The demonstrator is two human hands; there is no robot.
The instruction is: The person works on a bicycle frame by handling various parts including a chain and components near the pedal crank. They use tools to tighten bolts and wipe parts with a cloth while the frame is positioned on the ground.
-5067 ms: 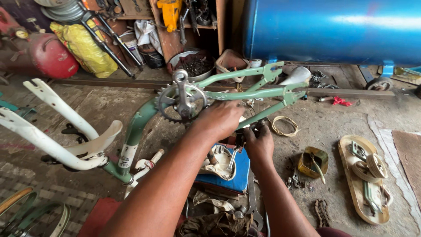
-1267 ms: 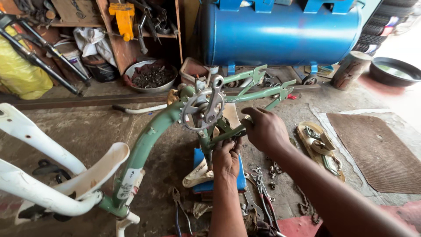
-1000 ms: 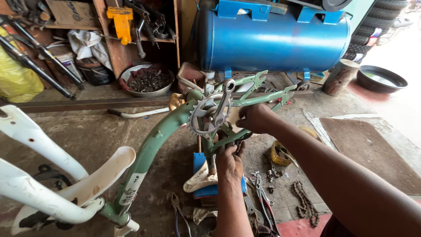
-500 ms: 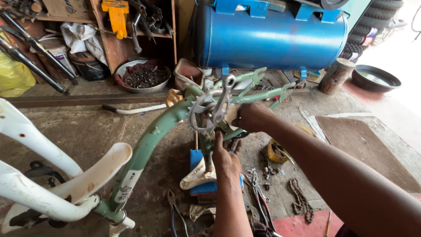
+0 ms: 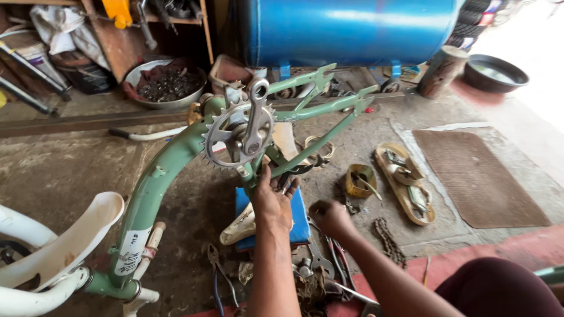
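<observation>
A green bicycle frame lies upturned on the floor, with its silver chainring and crank arm facing up. My left hand grips the frame tube just below the chainring, above a blue block and a white saddle. My right hand is lower and to the right, fingers curled over a pile of loose metal tools on the floor. Whether it holds anything is hidden.
A big blue tank stands behind the frame. A metal bowl of small parts sits at back left, white mudguards at left. A chain, a yellow tin, a pedal tray and a brown mat lie at right.
My right hand has left the frame beside the crank and dropped to the tools on the floor. My left hand stays on the frame tube.
</observation>
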